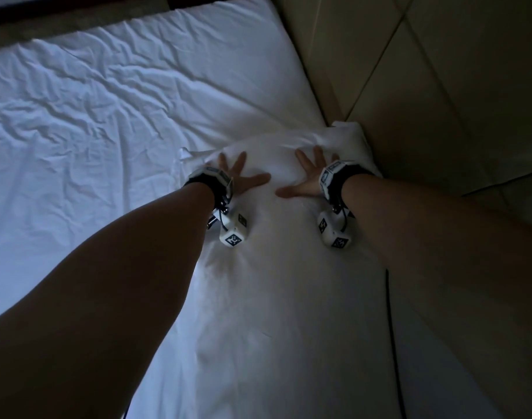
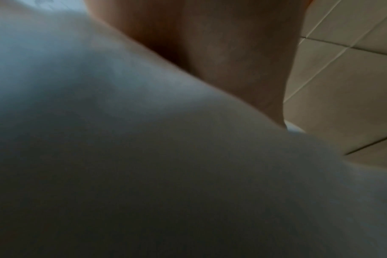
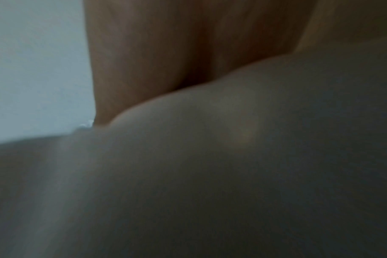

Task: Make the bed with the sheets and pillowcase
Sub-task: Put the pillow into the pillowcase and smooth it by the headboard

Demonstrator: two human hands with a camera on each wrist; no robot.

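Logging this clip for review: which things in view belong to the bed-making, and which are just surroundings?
Part of the job:
- pillow, in its white case
- wrinkled sheet on the mattress
- left hand and right hand, pressed flat on the pillow

Just there:
- padded headboard
- wrist cameras

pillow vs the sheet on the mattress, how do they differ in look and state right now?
The pillow lies against the padded headboard at the bed's right edge; the sheet spreads across the whole mattress. The pillow's cover looks mostly smooth and puffed; the sheet shows many creases. The left hand and right hand press flat on the pillow with spread fingers; neither touches the open sheet. Both are white fabric.
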